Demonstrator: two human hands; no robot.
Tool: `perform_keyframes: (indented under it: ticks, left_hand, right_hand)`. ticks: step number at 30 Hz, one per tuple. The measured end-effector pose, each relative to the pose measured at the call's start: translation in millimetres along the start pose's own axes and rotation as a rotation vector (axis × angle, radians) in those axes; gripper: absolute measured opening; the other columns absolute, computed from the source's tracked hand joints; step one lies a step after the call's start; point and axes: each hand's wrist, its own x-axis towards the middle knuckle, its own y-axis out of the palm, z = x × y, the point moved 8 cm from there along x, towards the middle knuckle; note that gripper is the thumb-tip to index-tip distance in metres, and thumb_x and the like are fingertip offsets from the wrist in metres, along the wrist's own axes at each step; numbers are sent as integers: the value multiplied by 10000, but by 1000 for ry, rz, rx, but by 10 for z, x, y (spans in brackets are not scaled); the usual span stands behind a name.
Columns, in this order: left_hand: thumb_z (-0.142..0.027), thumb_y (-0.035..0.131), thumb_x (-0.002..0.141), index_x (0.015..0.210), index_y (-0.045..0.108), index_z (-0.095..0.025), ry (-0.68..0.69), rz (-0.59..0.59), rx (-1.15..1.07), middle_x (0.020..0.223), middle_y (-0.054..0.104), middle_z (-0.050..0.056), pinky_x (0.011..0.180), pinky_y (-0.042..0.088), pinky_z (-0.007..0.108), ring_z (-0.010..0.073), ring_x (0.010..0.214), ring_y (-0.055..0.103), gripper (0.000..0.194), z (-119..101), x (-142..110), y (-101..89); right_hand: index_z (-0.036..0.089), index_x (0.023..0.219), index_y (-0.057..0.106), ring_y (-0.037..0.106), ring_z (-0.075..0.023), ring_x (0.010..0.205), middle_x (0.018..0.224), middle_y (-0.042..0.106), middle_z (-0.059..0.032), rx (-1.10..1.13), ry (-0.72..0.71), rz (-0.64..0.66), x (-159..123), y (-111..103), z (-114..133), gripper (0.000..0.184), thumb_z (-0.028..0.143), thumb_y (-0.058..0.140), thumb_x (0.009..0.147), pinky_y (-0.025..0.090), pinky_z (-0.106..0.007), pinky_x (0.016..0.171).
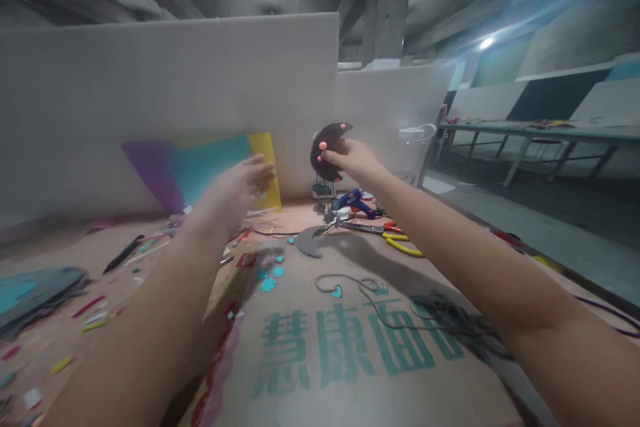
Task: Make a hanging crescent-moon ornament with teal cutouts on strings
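Note:
My right hand (359, 161) pinches a dark crescent moon (327, 137) dotted with pink beads and holds it up above the table. Small dark decorations (323, 190) dangle on strings beneath it. Below them, a grey crescent piece (311, 241) lies on the printed sack-like sheet (400, 390); I cannot tell whether the strings join it. My left hand (243, 183) is raised in front of the coloured sheets (210, 163), fingers stretched out with nothing visible in them, slightly blurred. Turquoise flower cutouts (269, 284) and a grey cord (390, 323) rest on the printed sheet.
Behind the dangling pieces lie a blue glue gun (356, 201) and scissors (367, 229), with yellow-handled pliers (404, 247) alongside. A black pen (124, 253) and coloured scraps litter the left. A white panel (170, 80) stands behind; a clear container (411, 147) is at right.

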Motion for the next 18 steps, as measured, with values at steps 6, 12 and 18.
perform_keyframes:
  ticks: [6, 12, 18]
  left_hand:
    - [-73, 583, 781, 847, 643, -175, 99, -149, -208, 735, 678, -2, 777, 507, 236, 115, 736, 662, 136, -439, -45, -338]
    - [-73, 573, 779, 768, 638, -187, 180, -173, -294, 688, 659, -9, 815, 512, 241, 109, 714, 651, 132, -677, -99, -430]
    - [-82, 580, 764, 761, 635, -199, 222, -158, -326, 672, 642, -8, 812, 501, 273, 137, 738, 640, 130, -834, -100, -513]
  right_hand:
    - [99, 856, 682, 565, -81, 571, 729, 692, -43, -203, 56, 45, 401, 384, -252, 139, 230, 640, 875, 414, -178, 522]
    - [99, 820, 653, 517, -69, 486, 628, 607, 15, -356, 154, 40, 740, 621, -581, 146, 230, 635, 884, 419, -197, 480]
    - [130, 1095, 602, 633, -145, 818, 1009, 638, -56, -464, 242, 47, 1055, 657, -1035, 263, 335, 567, 934, 555, -316, 702]
